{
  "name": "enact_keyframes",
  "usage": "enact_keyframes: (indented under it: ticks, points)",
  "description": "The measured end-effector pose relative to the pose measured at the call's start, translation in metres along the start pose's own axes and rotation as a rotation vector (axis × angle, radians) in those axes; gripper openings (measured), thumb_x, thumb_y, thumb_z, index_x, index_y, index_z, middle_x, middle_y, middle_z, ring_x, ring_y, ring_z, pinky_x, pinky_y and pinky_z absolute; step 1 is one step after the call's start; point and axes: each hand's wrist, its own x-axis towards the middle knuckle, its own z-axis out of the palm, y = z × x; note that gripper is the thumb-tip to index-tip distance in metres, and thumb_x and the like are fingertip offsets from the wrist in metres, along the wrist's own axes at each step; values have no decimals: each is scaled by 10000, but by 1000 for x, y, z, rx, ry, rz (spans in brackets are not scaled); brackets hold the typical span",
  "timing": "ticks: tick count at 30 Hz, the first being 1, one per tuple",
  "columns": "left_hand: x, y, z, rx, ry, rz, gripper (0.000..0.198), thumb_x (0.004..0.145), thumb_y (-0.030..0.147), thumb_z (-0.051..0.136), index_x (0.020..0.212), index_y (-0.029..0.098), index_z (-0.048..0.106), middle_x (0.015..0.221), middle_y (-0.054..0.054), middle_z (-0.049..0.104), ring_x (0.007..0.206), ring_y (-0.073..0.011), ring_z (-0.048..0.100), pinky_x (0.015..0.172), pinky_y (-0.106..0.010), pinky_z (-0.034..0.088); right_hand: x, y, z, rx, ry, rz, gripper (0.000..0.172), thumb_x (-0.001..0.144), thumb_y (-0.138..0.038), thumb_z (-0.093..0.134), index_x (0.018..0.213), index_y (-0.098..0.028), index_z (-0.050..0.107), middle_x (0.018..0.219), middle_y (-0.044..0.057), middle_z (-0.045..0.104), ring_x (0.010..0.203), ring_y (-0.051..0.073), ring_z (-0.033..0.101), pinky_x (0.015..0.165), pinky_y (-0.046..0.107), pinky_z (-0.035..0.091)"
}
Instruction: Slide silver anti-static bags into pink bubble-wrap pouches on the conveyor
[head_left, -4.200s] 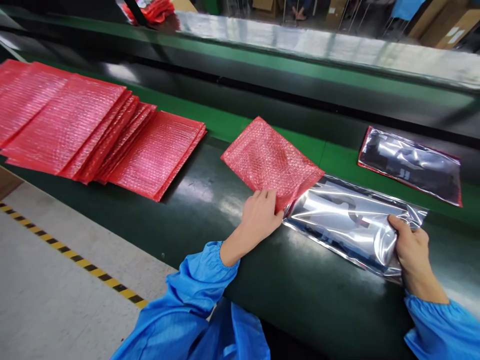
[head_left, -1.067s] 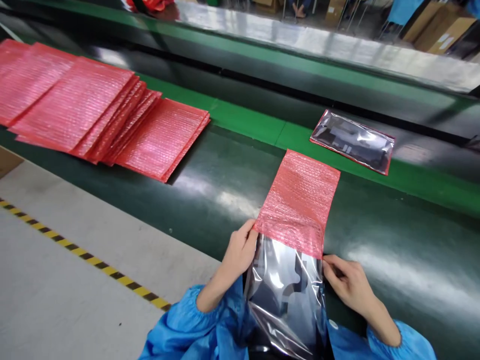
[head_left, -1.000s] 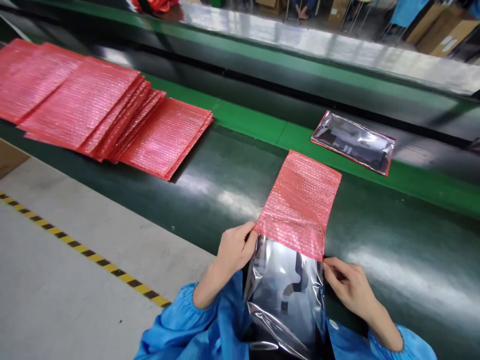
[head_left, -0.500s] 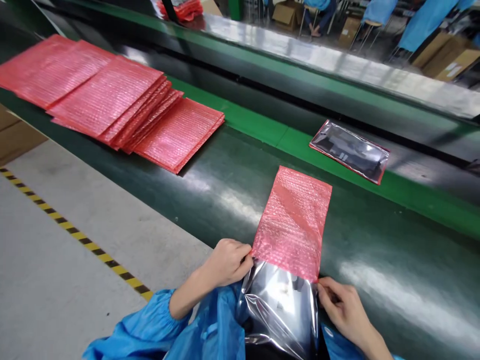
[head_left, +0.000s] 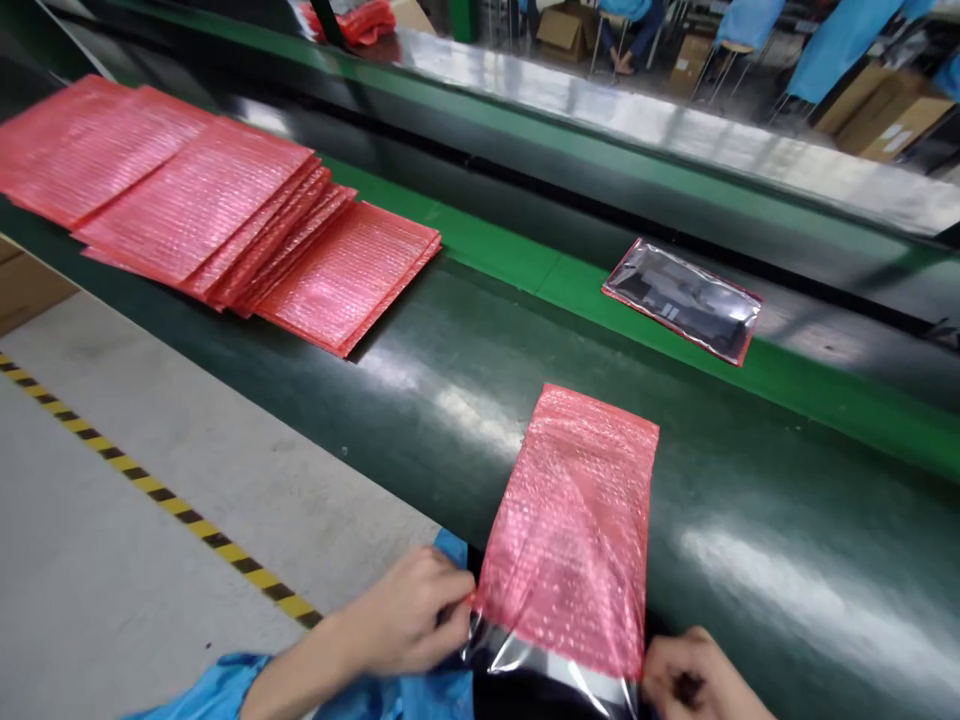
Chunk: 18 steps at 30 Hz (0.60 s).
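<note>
**Shiny bag nearly sleeved**

Green conveyor bench: red bubble-wrap pouch now covers most of the silvery static bag, only a strip showing versus 0.5 s ago. Left hand pinches pouch mouth; right hand pinches opposite corner, partly cut off. Bag contents hidden.

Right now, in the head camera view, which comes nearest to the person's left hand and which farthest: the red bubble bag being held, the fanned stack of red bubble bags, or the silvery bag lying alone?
1. The red bubble bag, pinched at its corner by the left hand.
2. The silvery bag, lying alone on the green strip, up to the right.
3. The fanned stack of red bubble bags, far to the left; only somewhat farther than the silvery bag.
</note>
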Motion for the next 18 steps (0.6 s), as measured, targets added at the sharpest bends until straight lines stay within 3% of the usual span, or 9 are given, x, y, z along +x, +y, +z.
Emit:
enact_keyframes:
  ticks: [2, 3, 4, 7, 10, 14, 18]
  points:
    - [29, -4, -28, -244, 45, -144, 331, 917, 174, 535, 591, 192, 486, 461, 52, 466, 411, -81, 411, 462, -230, 278, 40, -35, -30, 76, 33, -23, 421, 853, -536, 624, 615, -189, 638, 527, 19, 579, 408, 125, 510, 403, 212, 378]
    - [45, -5, -46, -387, 122, -239, 343, 901, 211, 610, 574, 176, 514, 454, 55, 462, 408, -71, 415, 445, -203, 275, 61, -59, -49, 104, 91, -63, 402, 814, -530, 646, 608, -184, 641, 491, 14, 559, 369, 116, 478, 375, 208, 344]
    - [60, -3, -65, -521, 270, -318, 318, 876, 237, 688, 593, 156, 569, 470, 48, 491, 428, -77, 457, 448, -187, 310, 81, -88, -69, 121, 187, -113, 377, 777, -508, 675, 592, -182, 638, 448, 4, 525, 342, 107, 443, 362, 204, 318]
    - [94, 15, -123, -570, 497, -311, 266, 960, 351, 675, 862, 105, 699, 740, -14, 666, 651, -144, 640, 586, -230, 513, 117, -179, -118, 260, 476, -361, 264, 713, -411, 708, 595, -180, 657, 344, -46, 392, 291, 81, 325, 333, 193, 229]
    - [110, 37, -163, -579, 645, -271, 334, 1014, 414, 613, 1179, 129, 673, 1130, -62, 688, 978, -228, 694, 823, -378, 611, 128, -237, -135, 407, 681, -569, 184, 746, -332, 715, 665, -168, 697, 360, -58, 400, 303, 71, 301, 323, 188, 193]
    - [128, 49, -181, -663, 758, -288, 335, 1021, 403, 606, 1212, 134, 664, 1183, -71, 685, 1035, -237, 691, 874, -409, 608, 154, -247, -124, 569, 690, -697, 129, 741, -265, 702, 660, -166, 686, 396, -58, 447, 317, 71, 335, 322, 181, 238]
    - [144, 51, -159, -734, 786, -363, 343, 984, 435, 653, 993, 100, 723, 980, -132, 760, 902, -260, 747, 737, -352, 592, 173, -234, -98, 703, 695, -860, 104, 803, -230, 704, 717, -173, 712, 541, -16, 619, 465, 133, 585, 505, 250, 521]
